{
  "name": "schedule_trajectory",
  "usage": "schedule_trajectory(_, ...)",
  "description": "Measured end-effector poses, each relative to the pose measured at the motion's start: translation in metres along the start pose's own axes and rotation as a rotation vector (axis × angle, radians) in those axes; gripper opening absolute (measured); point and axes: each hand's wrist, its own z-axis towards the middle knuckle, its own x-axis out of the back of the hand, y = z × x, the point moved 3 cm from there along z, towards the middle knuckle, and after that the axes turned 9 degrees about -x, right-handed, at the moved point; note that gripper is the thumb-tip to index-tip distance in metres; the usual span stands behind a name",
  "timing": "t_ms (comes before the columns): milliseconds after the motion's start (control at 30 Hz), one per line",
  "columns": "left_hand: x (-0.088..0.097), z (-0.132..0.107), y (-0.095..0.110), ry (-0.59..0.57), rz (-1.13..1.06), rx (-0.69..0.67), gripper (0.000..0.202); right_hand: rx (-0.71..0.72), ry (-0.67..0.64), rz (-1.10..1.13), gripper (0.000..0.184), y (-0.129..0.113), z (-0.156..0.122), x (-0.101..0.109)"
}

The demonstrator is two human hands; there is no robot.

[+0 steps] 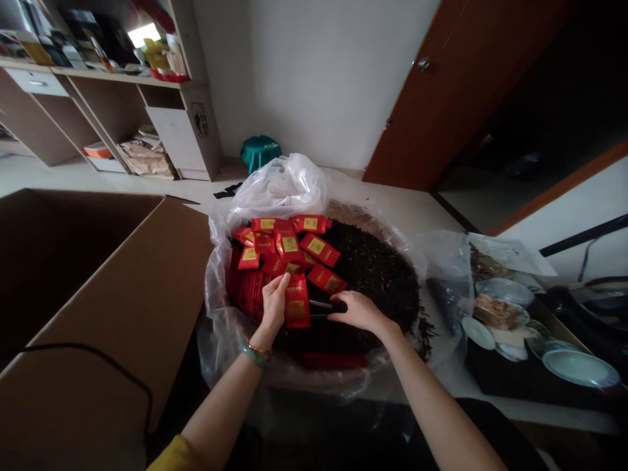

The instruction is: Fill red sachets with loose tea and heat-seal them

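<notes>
My left hand (pixel 273 302), wearing bracelets at the wrist, pinches an upright red packet (pixel 297 297) with a gold square on it. Closed around a dark-handled tool (pixel 321 306), my right hand (pixel 360 310) is just right of that packet. The tool has a shiny part toward the packet; its exact kind and tip cannot be made out. Below both hands is a mass of dark dried leaves (pixel 380 265) inside a clear plastic bag (pixel 216 320). Several plump red packets (pixel 289 244) lie heaped on the far left of the leaves. Flat red packets (pixel 245 286) stand packed nearer my left hand.
An open cardboard box (pixel 161 275) stands at the left, a black cable (pixel 98 353) across it. At the right, a dark tray (pixel 524 386) holds bowls and a lidded container (pixel 500 304). Behind are a desk (pixel 191 124), a teal bin (pixel 260 152) and a brown door (pixel 441 98).
</notes>
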Motion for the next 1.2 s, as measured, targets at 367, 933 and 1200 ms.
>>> schedule_trajectory(367,-0.012,-0.006,0.0,-0.242,-0.076,0.126,0.052,0.023,0.192,0.573,0.03,-0.043,0.026,-0.002)
schedule_trajectory(933,-0.009,-0.002,0.004,-0.168,-0.068,0.005,0.049,-0.18,-0.112,1.037,0.012,-0.045,0.062,0.016)
schedule_trajectory(1200,-0.017,-0.006,0.003,-0.319,0.102,-0.095,0.028,0.134,-0.29,0.137,0.013,-0.04,-0.013,-0.01)
